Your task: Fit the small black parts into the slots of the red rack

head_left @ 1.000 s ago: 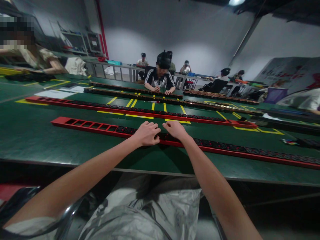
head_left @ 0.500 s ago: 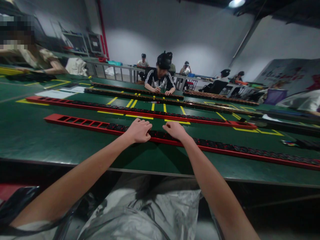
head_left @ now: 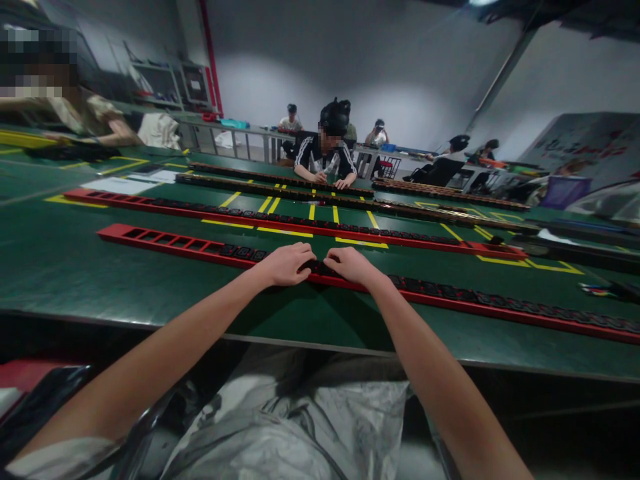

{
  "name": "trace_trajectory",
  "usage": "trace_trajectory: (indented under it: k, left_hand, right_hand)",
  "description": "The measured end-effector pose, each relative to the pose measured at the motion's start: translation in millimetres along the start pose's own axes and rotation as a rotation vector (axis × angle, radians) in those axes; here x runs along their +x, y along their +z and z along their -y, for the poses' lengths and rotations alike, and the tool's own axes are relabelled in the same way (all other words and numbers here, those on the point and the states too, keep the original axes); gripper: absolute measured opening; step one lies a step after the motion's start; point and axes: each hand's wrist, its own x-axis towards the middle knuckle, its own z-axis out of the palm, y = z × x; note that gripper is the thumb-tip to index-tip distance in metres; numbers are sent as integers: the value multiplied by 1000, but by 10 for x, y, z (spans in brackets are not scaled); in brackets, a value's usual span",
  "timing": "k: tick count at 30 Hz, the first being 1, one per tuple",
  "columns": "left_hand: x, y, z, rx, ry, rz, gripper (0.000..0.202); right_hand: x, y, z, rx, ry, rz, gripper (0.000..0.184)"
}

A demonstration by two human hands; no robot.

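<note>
On the near red rail point(head_left: 165, 241), my left hand point(head_left: 285, 265) and right hand point(head_left: 353, 265) clench together over its black sockets point(head_left: 245, 253), pressing one spot

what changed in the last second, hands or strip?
The left hand drew left along the red strip half a second ago, then came back right; its fingertips now nearly meet the right hand over the black socket modules. Nothing taken up or let go. Strip, green table and person opposite stayed put.
</note>
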Motion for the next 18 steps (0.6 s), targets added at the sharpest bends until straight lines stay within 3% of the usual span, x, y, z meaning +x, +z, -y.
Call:
trace_trajectory:
  k: [9,18]
  left_hand:
    - [-2,19,1,5,-39,16,28]
    - [17,43,-44,85,-102,137,41]
  right_hand:
    - [-1,40,171,-73,-3,42,33]
    - [21,96,132,-55,-35,35,36]
